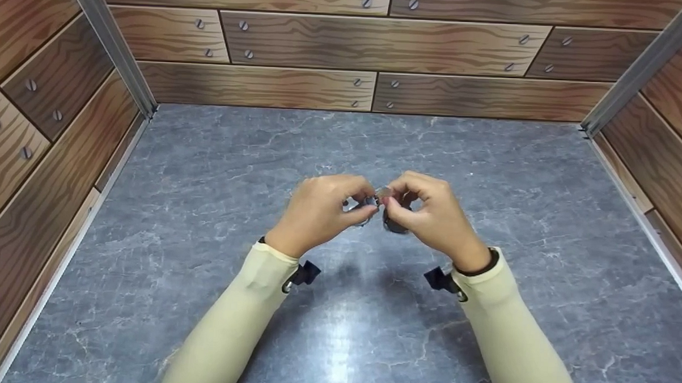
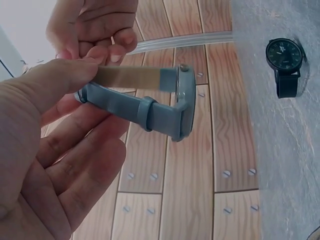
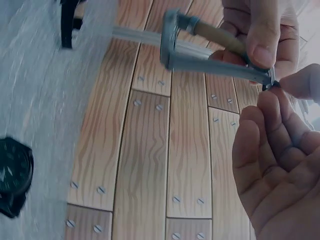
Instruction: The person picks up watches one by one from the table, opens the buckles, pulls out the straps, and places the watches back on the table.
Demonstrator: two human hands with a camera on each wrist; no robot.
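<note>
Blue-grey watch (image 2: 165, 116) held over the desk (image 1: 202, 266) between the left hand (image 1: 326, 208) and the right hand (image 1: 434, 209).
The left hand pinches the strap between thumb and fingers, while the right pinches its end by the small buckle (image 3: 270, 84); both are about equally near. The loop's long axis runs from the fingertips down towards the desk, with the round metallic case (image 2: 187, 102) lowest. The smooth, leather-like strap has a tan lining; below, a black watch (image 2: 284, 56) rests on the grey, marble-veined desk, backed by plank-patterned walls (image 1: 299, 88).
</note>
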